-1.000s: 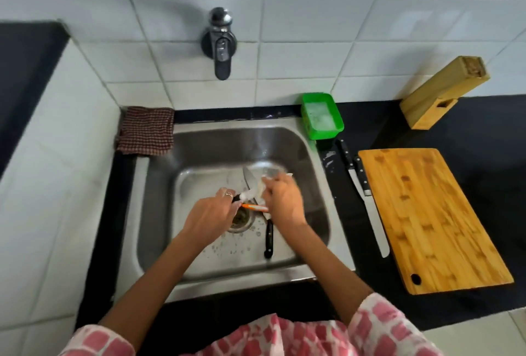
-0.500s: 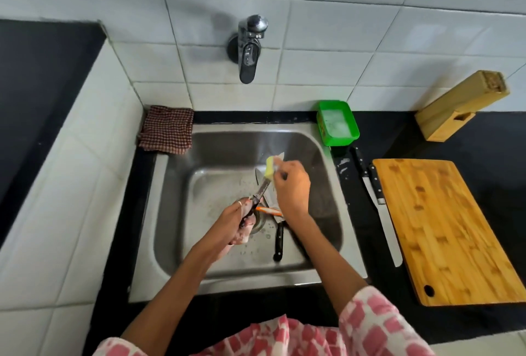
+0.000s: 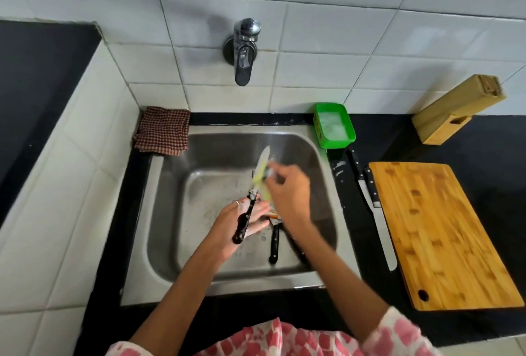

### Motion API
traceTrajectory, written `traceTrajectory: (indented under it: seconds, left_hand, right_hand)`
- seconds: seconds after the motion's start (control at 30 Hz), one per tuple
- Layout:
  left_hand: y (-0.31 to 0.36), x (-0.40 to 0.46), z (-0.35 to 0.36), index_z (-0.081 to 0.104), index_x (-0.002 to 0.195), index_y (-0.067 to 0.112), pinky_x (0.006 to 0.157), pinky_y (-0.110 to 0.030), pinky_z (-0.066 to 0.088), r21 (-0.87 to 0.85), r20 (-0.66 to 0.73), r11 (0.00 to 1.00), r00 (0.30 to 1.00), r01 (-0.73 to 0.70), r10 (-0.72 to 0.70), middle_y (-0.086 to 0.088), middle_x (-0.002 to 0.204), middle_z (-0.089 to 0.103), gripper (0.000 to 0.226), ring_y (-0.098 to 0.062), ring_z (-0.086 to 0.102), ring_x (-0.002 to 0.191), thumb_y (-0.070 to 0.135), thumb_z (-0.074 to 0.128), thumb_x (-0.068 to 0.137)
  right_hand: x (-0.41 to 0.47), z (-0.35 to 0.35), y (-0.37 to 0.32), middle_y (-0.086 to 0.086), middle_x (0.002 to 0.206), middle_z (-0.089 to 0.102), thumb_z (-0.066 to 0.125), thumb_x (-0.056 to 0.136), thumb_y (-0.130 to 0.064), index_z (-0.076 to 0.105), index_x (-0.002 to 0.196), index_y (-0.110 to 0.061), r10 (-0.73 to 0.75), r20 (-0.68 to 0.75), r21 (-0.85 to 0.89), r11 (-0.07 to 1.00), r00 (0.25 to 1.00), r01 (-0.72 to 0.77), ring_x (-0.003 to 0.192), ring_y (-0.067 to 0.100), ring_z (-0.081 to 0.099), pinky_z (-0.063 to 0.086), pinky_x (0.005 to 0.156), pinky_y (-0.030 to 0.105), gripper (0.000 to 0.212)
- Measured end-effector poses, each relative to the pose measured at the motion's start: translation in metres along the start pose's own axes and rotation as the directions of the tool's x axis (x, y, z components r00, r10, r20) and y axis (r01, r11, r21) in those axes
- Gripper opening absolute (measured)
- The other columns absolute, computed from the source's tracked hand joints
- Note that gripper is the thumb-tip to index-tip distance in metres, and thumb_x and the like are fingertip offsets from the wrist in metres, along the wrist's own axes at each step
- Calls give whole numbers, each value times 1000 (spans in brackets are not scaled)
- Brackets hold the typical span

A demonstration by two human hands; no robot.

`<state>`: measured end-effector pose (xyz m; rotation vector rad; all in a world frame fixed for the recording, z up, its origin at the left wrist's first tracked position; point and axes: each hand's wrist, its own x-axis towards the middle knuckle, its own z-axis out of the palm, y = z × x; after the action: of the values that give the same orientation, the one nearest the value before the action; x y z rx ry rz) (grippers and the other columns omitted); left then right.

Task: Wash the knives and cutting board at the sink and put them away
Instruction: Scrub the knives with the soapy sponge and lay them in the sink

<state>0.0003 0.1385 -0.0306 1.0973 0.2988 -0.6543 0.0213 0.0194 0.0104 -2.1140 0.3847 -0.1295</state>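
— Over the sink point(image 3: 159, 213), what's unclear?
— Motion blurs the right hand point(image 3: 287, 196); its fingers pinch a yellow-green sponge point(image 3: 263, 182) against the knife point(image 3: 253, 199) blade.
— And the left hand point(image 3: 242, 222)?
— Palm up, gripping the black handle, blade angled toward the tap point(image 3: 243, 51).

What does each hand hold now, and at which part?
The left hand holds a knife by its black handle. The right hand pinches a yellow-green sponge against the blade.
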Motion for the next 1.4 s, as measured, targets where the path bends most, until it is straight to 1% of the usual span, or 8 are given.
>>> traceTrajectory:
  seconds: [0.2,0.43,0.57,0.67,0.93,1.13,1.3,1.4]
  left_hand:
    - [-4,7,23,62,80,8,51,-20,47,-332,-201,943,976,14,-86,-2,62,64,29,-10,61,55,15,39,98]
    - [11,22,15,56,112,5,87,-32,44,-540,-138,839,977,66,-165,-3,131,50,29,-18,44,125,11,31,99]
    - [11,23,22,62,105,10,70,-27,55,-532,-131,840,970,106,-206,-8,102,62,27,-17,64,76,13,36,98]
    - [19,21,18,59,101,8,96,-38,43,-571,-169,818,965,70,-200,4,106,57,20,-16,56,101,19,42,98]
    - [9,35,0,58,105,12,87,-35,43,-677,-243,735,947,-10,-211,2,107,62,29,-18,45,129,29,34,101]
    - [6,31,0,61,95,9,57,-29,57,-626,-169,776,959,73,-227,-6,72,70,33,-19,69,70,32,38,99]
    - [6,32,-6,56,86,8,71,-33,45,-617,-245,787,947,12,-207,0,69,67,29,-14,58,78,21,34,100]
    - [4,32,8,57,86,8,67,-29,49,-576,-241,817,946,38,-215,-3,69,66,28,-16,63,66,19,36,100]
  right_hand:
    - [-22,36,5,3,61,58,52,86,-3,70,105,-9,142,72,-6,990,987,-142,49,8,46,35,44,13,27]
    - [-60,15,21,0,56,51,60,80,-7,74,88,-10,154,268,76,981,951,-181,51,7,38,34,52,24,16]
    - [-28,20,16,0,59,54,60,84,-8,72,100,-15,209,172,87,970,963,-226,43,3,35,29,43,15,21]
    - [-52,16,18,-9,52,49,58,82,-6,73,95,-15,122,276,33,990,954,-136,42,2,40,30,47,14,22]
    - [-49,19,14,-14,61,43,54,86,-7,65,117,-17,43,313,-185,983,949,16,54,3,43,36,54,13,35]
    - [-14,34,-16,14,108,62,51,91,-10,65,117,-10,31,304,-323,944,952,72,96,26,60,48,89,35,29]
    - [-56,10,-2,15,89,61,55,89,-9,59,60,-14,31,446,-319,939,894,127,76,25,56,48,74,37,29]
    - [-34,11,-4,13,73,61,56,86,-7,63,67,-16,77,327,-297,954,942,25,55,18,50,44,57,30,22]
